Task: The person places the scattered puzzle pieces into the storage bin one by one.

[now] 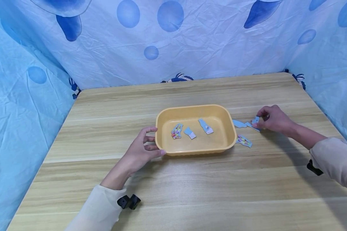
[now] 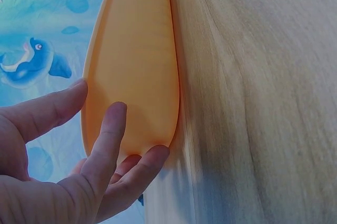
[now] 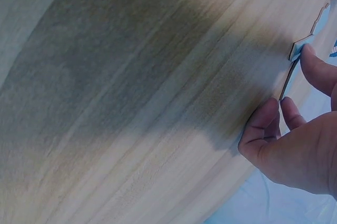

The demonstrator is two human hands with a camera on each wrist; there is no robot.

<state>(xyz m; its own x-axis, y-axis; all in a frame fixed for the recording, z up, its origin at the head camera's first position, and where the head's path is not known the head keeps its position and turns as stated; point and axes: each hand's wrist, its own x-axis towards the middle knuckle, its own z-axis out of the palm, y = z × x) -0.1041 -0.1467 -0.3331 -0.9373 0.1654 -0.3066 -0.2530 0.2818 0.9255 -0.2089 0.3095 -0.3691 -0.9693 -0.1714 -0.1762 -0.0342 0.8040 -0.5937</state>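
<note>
A yellow plastic tray (image 1: 195,150) stands on the table with 3 flat puzzle pieces inside. One is multicoloured (image 1: 176,131), and the small (image 1: 190,132) and long (image 1: 205,126) pieces are blue and white. My left hand (image 1: 143,146) holds the tray's left end, thumb at the near corner and fingertips along the end wall (image 2: 131,66). Right of the tray, my right hand (image 1: 273,119) pinches a light-blue puzzle piece (image 1: 255,120), partly hidden by the fingers. Under it lies a thin blue piece (image 1: 251,127). In the right wrist view, my right fingertips are right at the pieces' edges.
Between the tray and my right hand lie a blue puzzle piece (image 1: 239,124) and a multicoloured one (image 1: 244,141), both close to the tray's right wall. The wooden table (image 1: 208,192) meets a blue patterned cloth (image 1: 110,51) at its back and sides.
</note>
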